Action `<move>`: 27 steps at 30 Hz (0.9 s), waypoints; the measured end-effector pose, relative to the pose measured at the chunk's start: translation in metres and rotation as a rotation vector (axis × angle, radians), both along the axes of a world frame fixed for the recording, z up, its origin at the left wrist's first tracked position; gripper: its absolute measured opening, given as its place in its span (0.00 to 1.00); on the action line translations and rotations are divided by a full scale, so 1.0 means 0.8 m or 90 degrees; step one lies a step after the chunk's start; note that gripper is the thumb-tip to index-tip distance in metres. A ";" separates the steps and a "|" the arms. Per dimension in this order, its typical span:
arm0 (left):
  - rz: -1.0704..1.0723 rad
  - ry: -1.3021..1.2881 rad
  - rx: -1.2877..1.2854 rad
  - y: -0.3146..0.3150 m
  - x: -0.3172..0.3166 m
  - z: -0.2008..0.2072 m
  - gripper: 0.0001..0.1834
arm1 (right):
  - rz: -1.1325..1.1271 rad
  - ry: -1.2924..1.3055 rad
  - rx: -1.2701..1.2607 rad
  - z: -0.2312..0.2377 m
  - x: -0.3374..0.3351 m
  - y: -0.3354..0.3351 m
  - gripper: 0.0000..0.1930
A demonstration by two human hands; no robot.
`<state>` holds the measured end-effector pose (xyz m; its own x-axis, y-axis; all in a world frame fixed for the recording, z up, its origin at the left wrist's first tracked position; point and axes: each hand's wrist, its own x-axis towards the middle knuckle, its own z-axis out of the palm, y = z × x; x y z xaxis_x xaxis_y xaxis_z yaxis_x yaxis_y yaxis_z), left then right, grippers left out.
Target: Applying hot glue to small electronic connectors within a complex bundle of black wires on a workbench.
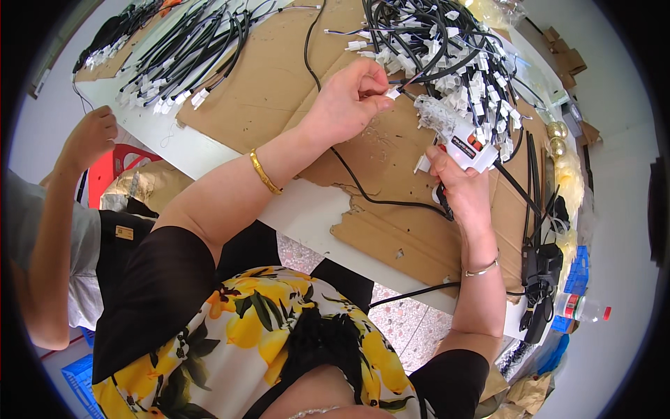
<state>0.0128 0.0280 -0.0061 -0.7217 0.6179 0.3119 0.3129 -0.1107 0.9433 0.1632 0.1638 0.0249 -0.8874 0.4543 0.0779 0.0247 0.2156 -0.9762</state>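
My left hand (349, 101), with a gold bangle at its wrist, pinches a small white connector (393, 93) between thumb and fingers. Thin wires run from that connector toward the heap. My right hand (460, 181) is wrapped round the handle of a white hot glue gun (469, 145). Clumped, whitish glue coats the gun's front, and its tip points at the connector, close to it. Just beyond both hands lies a large heap of black cables (447, 31) with white connectors. The trigger is mostly hidden by my fingers.
Flattened cardboard (391, 230) covers the white table. Another bunch of black cables (202, 49) lies at the far left. A black cord (391, 202) crosses the cardboard. At right are a power strip (541, 272) and a plastic bottle (583, 308). A co-worker's hand (91, 136) is at left.
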 end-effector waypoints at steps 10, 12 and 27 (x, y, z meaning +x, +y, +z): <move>-0.019 -0.028 0.039 0.001 -0.001 0.000 0.11 | 0.006 0.006 -0.004 0.000 0.000 0.000 0.07; 0.023 -0.012 0.014 -0.001 0.004 0.008 0.13 | -0.005 0.005 -0.018 0.000 0.001 -0.001 0.07; 0.095 0.042 0.013 -0.001 0.007 0.012 0.18 | 0.013 -0.007 0.025 -0.003 0.002 0.001 0.06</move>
